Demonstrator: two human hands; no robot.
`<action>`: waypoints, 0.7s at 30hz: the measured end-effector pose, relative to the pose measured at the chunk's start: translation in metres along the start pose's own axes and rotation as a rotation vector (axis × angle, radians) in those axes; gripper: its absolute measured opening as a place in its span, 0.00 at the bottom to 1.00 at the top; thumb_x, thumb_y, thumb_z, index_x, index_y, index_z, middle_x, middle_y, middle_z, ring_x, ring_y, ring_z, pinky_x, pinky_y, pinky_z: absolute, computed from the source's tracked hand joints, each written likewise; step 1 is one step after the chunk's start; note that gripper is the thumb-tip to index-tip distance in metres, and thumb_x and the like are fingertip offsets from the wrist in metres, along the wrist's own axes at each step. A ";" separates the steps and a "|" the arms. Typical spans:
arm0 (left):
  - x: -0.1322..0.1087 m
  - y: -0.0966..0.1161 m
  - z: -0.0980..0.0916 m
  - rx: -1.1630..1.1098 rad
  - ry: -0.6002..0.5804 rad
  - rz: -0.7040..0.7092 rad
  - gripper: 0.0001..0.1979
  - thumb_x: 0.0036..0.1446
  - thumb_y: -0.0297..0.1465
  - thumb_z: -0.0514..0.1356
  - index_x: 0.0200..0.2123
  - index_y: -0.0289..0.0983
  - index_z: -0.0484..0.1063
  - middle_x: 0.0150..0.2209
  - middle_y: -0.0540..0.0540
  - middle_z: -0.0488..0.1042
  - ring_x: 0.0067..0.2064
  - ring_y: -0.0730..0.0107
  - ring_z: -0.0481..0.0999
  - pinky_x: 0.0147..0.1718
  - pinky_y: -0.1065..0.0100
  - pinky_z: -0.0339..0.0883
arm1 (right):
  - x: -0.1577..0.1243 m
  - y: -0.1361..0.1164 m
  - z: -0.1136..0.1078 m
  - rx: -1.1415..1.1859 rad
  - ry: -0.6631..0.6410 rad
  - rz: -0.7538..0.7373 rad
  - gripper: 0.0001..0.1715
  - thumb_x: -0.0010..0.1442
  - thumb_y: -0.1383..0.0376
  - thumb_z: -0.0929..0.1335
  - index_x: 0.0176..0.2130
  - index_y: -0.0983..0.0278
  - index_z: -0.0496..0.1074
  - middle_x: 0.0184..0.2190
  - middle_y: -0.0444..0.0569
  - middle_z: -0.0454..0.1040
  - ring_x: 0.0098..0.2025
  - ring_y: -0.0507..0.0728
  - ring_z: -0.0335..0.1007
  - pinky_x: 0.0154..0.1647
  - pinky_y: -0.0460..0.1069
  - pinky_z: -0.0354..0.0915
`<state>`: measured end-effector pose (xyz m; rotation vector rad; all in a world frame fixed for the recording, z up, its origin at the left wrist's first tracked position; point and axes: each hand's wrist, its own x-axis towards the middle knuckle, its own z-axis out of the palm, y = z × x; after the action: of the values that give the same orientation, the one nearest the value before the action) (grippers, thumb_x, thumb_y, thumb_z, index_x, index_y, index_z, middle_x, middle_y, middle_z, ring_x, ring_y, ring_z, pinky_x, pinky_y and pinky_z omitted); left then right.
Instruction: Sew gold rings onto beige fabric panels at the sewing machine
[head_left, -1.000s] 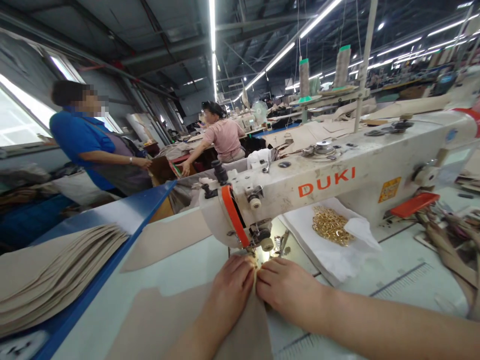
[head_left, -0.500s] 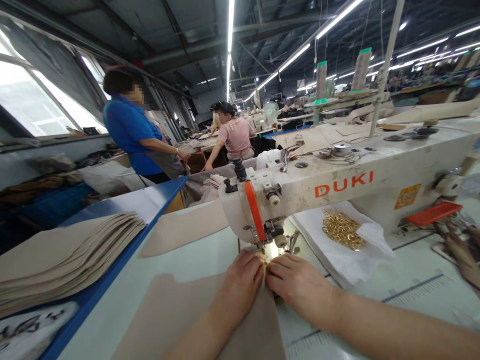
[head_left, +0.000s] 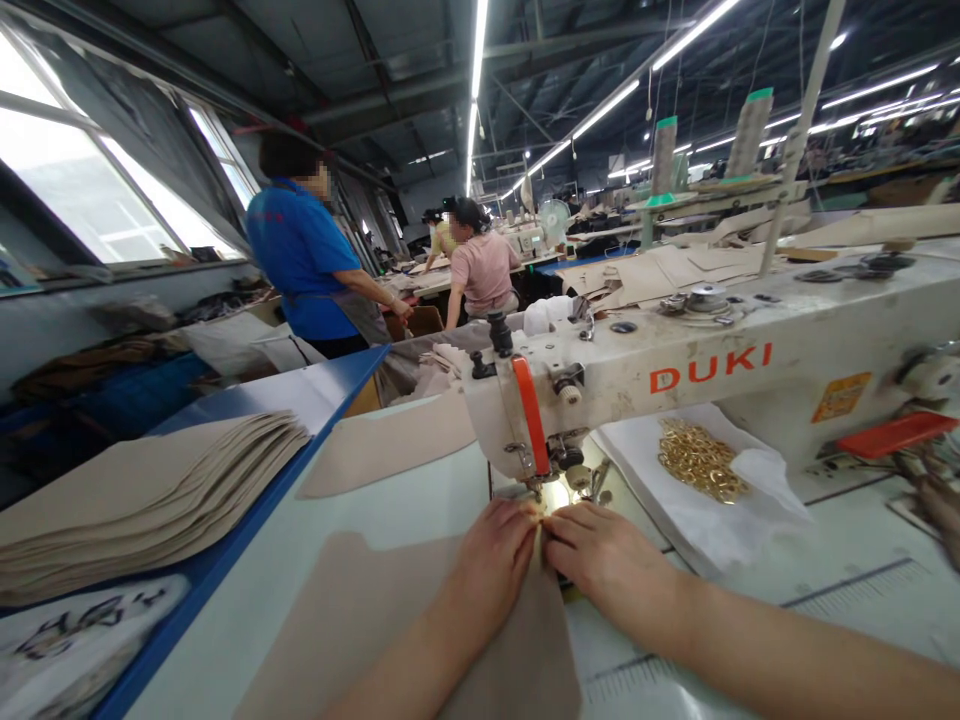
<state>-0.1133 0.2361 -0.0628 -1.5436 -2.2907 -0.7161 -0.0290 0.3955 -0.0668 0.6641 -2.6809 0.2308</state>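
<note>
A beige fabric panel (head_left: pixel 360 620) lies flat on the pale green sewing table, its narrow end under the needle area of a white sewing machine (head_left: pixel 622 390) marked DUKI. My left hand (head_left: pixel 495 555) rests on the panel, fingers closed at its edge just in front of the needle. Close beside it, my right hand (head_left: pixel 607 550) pinches at the same edge, fingertips almost meeting the left ones. The lit presser foot (head_left: pixel 551 492) sits right beyond my fingertips, which partly hide the spot they grip.
Gold metal rings (head_left: pixel 701 460) lie heaped on a white cloth (head_left: pixel 772 525) right of the needle. A stack of beige panels (head_left: pixel 172 490) sits on the blue-edged table at left. Another beige piece (head_left: pixel 397 440) lies behind. A co-worker in blue (head_left: pixel 304 260) stands beyond.
The view has swung slightly left, so the scene sits further right in the picture. Both hands stay at the needle with hardly any shift along the panel.
</note>
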 end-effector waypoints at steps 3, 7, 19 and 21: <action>-0.001 0.000 0.000 0.004 0.017 -0.006 0.07 0.61 0.24 0.53 0.38 0.36 0.71 0.38 0.44 0.76 0.41 0.65 0.73 0.42 0.61 0.72 | 0.002 0.001 -0.001 -0.006 -0.015 0.008 0.07 0.57 0.67 0.71 0.34 0.68 0.70 0.38 0.48 0.71 0.42 0.57 0.64 0.45 0.52 0.63; 0.005 -0.003 0.001 0.021 0.040 0.006 0.08 0.62 0.25 0.52 0.35 0.36 0.72 0.37 0.44 0.76 0.40 0.65 0.74 0.41 0.62 0.72 | 0.005 0.005 -0.002 -0.010 -0.038 0.009 0.06 0.58 0.68 0.71 0.36 0.68 0.70 0.40 0.49 0.71 0.43 0.57 0.65 0.47 0.52 0.63; 0.012 -0.011 0.004 0.007 0.056 -0.018 0.09 0.61 0.25 0.52 0.35 0.35 0.73 0.36 0.44 0.76 0.39 0.65 0.74 0.41 0.62 0.72 | 0.010 0.014 -0.001 -0.029 -0.041 0.012 0.06 0.59 0.70 0.69 0.39 0.69 0.70 0.43 0.50 0.71 0.46 0.60 0.66 0.44 0.53 0.64; 0.013 -0.011 0.003 0.008 0.057 -0.020 0.10 0.61 0.25 0.52 0.35 0.35 0.73 0.36 0.44 0.76 0.39 0.65 0.74 0.41 0.63 0.72 | 0.010 0.014 -0.002 -0.038 -0.037 0.012 0.06 0.59 0.69 0.69 0.39 0.68 0.69 0.42 0.50 0.71 0.45 0.60 0.66 0.44 0.54 0.64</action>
<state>-0.1279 0.2446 -0.0615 -1.4790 -2.2682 -0.7453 -0.0433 0.4040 -0.0625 0.6477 -2.7180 0.1723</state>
